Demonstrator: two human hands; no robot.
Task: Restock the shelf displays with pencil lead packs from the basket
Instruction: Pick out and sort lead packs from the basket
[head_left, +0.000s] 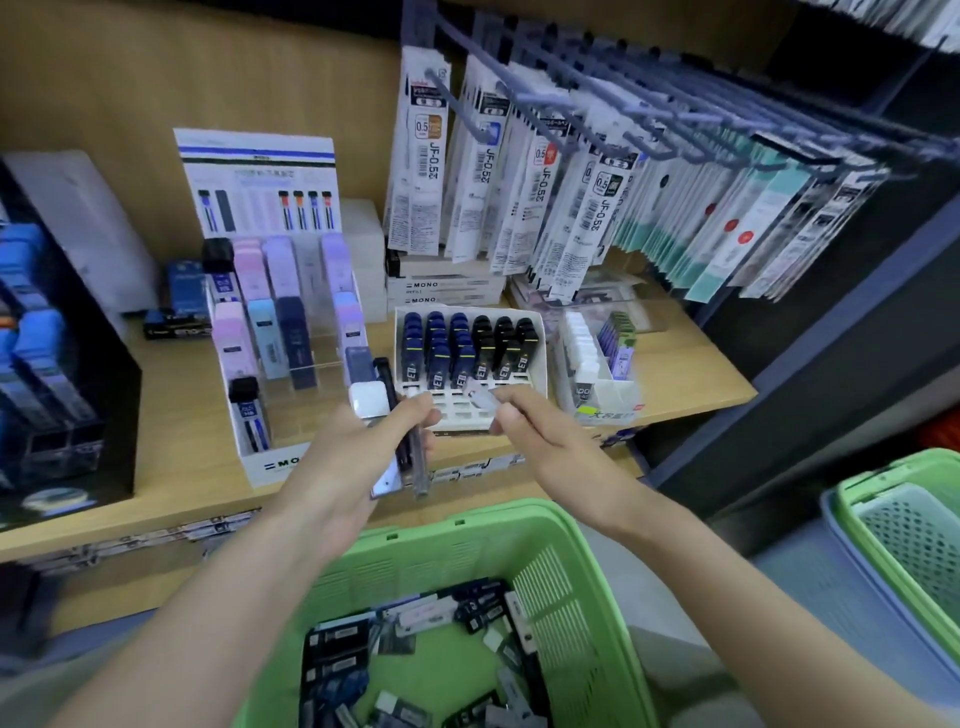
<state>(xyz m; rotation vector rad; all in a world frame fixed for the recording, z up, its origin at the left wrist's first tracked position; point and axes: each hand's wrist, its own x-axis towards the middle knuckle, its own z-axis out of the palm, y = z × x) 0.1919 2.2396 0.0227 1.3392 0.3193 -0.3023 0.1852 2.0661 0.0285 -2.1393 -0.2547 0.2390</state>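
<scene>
My left hand (358, 447) grips a small bundle of lead packs (387, 415), white, black and clear ones, held upright in front of the shelf edge. My right hand (524, 421) pinches one pale clear lead pack (483, 397) just in front of the white display tray (540, 332), which holds rows of blue and black packs with open slots at its front. Below me the green basket (550, 561) holds several loose black and white lead packs (415, 654). To the left stands the tiered MONO display (283, 462) with pastel packs.
Hanging refill packs (550, 171) on blue pegs overhang the shelf at the right. A clear bin of white and purple packs (597, 353) stands right of the tray. A black display (57, 332) sits at far left. Stacked green and blue baskets (904, 525) stand at lower right.
</scene>
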